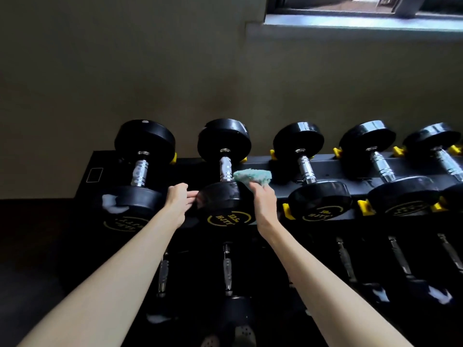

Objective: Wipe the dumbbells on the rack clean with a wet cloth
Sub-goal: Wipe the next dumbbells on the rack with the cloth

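Right hand (263, 200) grips the cloth (253, 176) beside the handle of the dumbbell (225, 169); left hand (179, 202), fingers relaxed, touches its near head.

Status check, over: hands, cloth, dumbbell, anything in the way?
Right hand grips cloth beside handle of second dumbbell from left. Left hand touches its near head. Nothing in the way.

Rack (325, 162) against wall (150, 71); window (363, 11) above, far right. Top tier: five dumbbells side by side, handles running front to back. Left hand (178, 201) on left side of near head of second dumbbell (225, 169), between it and leftmost dumbbell (139, 171). Right hand (263, 201) at right side of same head, holding cloth (253, 176) just right of handle. Lower dumbbells (227, 269) beneath, nearer viewer
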